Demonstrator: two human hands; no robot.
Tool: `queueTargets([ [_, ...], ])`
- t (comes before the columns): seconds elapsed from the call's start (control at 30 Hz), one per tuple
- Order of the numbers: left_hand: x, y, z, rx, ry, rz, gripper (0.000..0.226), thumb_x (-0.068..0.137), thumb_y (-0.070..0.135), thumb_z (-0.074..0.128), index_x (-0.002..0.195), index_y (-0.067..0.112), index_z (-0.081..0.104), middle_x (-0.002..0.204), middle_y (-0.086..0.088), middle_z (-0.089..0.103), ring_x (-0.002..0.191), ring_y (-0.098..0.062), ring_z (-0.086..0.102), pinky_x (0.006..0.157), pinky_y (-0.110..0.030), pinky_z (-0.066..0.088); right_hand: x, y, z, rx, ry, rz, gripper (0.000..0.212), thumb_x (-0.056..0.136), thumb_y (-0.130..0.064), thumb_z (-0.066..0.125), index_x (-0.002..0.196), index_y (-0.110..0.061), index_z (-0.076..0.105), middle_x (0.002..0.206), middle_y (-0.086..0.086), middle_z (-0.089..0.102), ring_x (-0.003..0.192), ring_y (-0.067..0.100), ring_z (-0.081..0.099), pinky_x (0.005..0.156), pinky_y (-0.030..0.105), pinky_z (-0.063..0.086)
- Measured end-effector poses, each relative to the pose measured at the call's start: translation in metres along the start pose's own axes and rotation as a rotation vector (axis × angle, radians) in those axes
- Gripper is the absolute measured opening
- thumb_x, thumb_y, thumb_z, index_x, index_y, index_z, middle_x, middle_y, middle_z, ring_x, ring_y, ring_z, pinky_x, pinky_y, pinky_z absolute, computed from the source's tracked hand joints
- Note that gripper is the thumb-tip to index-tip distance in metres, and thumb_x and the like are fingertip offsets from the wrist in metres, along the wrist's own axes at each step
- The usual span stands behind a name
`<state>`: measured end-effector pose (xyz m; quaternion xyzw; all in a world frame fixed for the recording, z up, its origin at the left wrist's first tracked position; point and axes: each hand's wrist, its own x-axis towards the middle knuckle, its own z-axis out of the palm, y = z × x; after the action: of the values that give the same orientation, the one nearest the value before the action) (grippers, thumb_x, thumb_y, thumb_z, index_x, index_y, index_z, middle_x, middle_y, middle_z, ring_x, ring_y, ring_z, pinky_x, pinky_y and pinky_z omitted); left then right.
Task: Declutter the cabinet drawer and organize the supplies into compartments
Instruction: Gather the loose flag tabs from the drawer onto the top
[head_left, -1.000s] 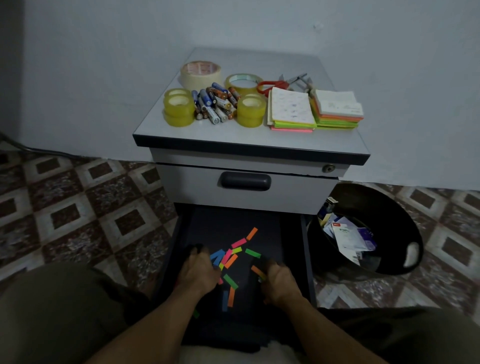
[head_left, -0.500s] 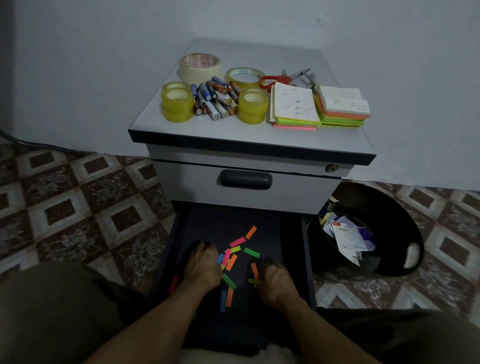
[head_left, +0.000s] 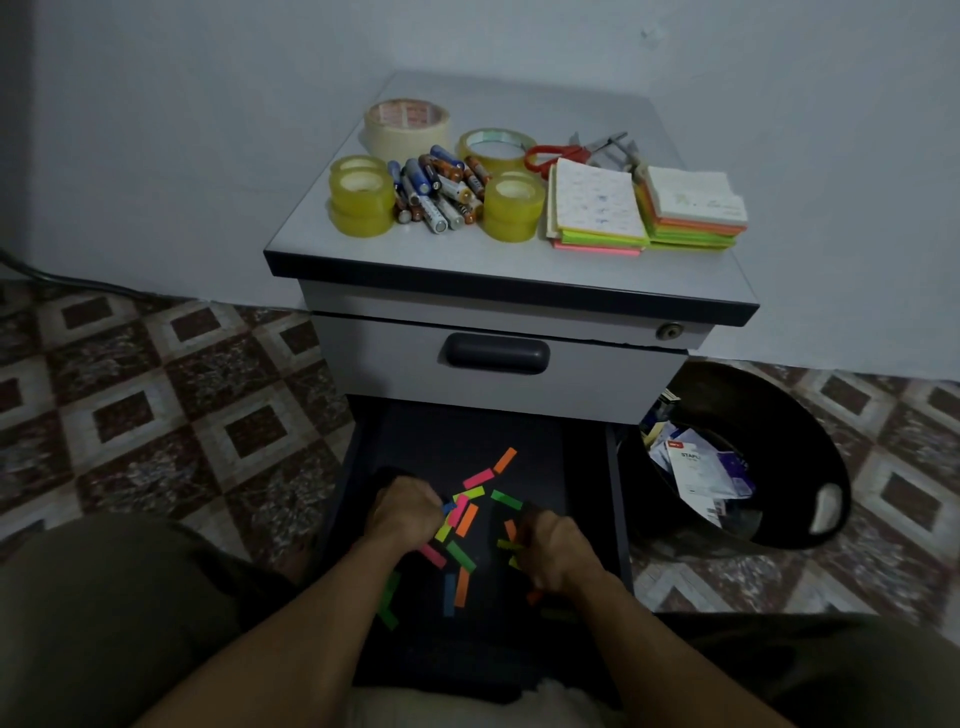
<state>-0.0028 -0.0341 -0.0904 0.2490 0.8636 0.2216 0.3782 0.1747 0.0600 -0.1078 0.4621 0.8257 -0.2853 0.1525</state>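
The dark bottom drawer (head_left: 363, 467) of the grey cabinet (head_left: 519, 280) is pulled out. Several small coloured paper strips (head_left: 465, 519) lie scattered on its floor. My left hand (head_left: 402, 512) rests knuckles up on the left of the pile, fingers curled over some strips. My right hand (head_left: 553, 551) is curled at the right side, its fingers on a few strips. What either hand holds is hidden under the fingers.
On the cabinet top sit tape rolls (head_left: 361, 200), a heap of batteries (head_left: 439, 189), red scissors (head_left: 556, 156) and sticky-note pads (head_left: 597, 208). A black bin (head_left: 779, 415) with paper waste stands right of the drawer. My knees flank the drawer on the tiled floor (head_left: 156, 395).
Both hands have drawn slightly inward and raked the strips; some strips near my left hand shifted and new ones show at the drawer's lower left.
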Motion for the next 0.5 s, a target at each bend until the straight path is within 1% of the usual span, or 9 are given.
queueTargets([
  [0.07, -0.004, 0.004, -0.004, 0.066, -0.082, 0.032, 0.009, 0.084, 0.005, 0.069, 0.091, 0.01, 0.073, 0.095, -0.004, 0.07, 0.088, -0.015, 0.065, 0.073, -0.026, 0.057, 0.0, -0.001, -0.002, -0.037, -0.026, 0.006, 0.031, 0.089, -0.024, 0.068, 0.118, -0.02, 0.057, 0.114, 0.004, 0.062, 0.101, 0.018, 0.064, 0.088, 0.034, 0.057],
  [0.13, -0.006, 0.003, -0.002, 0.221, -0.155, 0.076, 0.01, 0.086, 0.008, 0.067, 0.094, 0.009, 0.074, 0.098, -0.006, 0.071, 0.091, -0.017, 0.067, 0.079, -0.032, 0.06, -0.001, -0.001, 0.002, -0.084, -0.028, -0.007, 0.037, 0.089, -0.023, 0.069, 0.122, -0.018, 0.054, 0.118, 0.006, 0.061, 0.104, 0.02, 0.062, 0.091, 0.034, 0.056],
  [0.2, -0.011, 0.001, 0.0, 0.399, -0.171, 0.12, 0.01, 0.089, 0.009, 0.064, 0.094, 0.011, 0.073, 0.095, -0.004, 0.07, 0.089, -0.017, 0.068, 0.081, -0.035, 0.06, -0.005, 0.0, 0.007, -0.116, -0.011, -0.015, 0.037, 0.091, -0.024, 0.066, 0.125, -0.017, 0.054, 0.12, 0.006, 0.06, 0.106, 0.02, 0.061, 0.094, 0.035, 0.053],
  [0.3, -0.018, -0.002, 0.002, 0.614, -0.138, 0.232, 0.011, 0.089, 0.013, 0.067, 0.1, 0.015, 0.066, 0.096, 0.002, 0.063, 0.089, -0.014, 0.063, 0.077, -0.029, 0.056, -0.011, 0.0, 0.012, -0.135, 0.044, -0.081, 0.046, 0.093, -0.023, 0.06, 0.136, -0.016, 0.046, 0.129, 0.009, 0.057, 0.115, 0.026, 0.058, 0.1, 0.037, 0.049],
  [0.33, -0.02, -0.002, 0.003, 0.636, -0.126, 0.269, 0.014, 0.089, 0.016, 0.068, 0.102, 0.017, 0.062, 0.096, 0.004, 0.059, 0.088, -0.014, 0.06, 0.075, -0.027, 0.053, -0.012, 0.0, 0.012, -0.143, 0.05, -0.091, 0.049, 0.093, -0.022, 0.059, 0.138, -0.017, 0.042, 0.13, 0.01, 0.056, 0.117, 0.027, 0.057, 0.1, 0.038, 0.049],
  [0.4, -0.023, -0.003, 0.003, 0.652, -0.108, 0.306, 0.02, 0.089, 0.02, 0.07, 0.104, 0.02, 0.058, 0.095, 0.005, 0.056, 0.087, -0.014, 0.058, 0.072, -0.026, 0.048, -0.012, -0.003, 0.011, -0.142, 0.041, -0.072, 0.049, 0.093, -0.021, 0.06, 0.138, -0.017, 0.042, 0.129, 0.01, 0.056, 0.116, 0.027, 0.058, 0.1, 0.039, 0.049],
  [0.5, -0.022, -0.006, 0.002, 0.654, -0.124, 0.262, 0.024, 0.089, 0.025, 0.071, 0.109, 0.02, 0.059, 0.103, 0.002, 0.06, 0.092, -0.015, 0.061, 0.08, -0.03, 0.054, -0.011, -0.005, 0.011, -0.131, 0.003, -0.03, 0.04, 0.092, -0.021, 0.063, 0.129, -0.015, 0.05, 0.126, 0.008, 0.058, 0.114, 0.024, 0.059, 0.099, 0.037, 0.05],
])
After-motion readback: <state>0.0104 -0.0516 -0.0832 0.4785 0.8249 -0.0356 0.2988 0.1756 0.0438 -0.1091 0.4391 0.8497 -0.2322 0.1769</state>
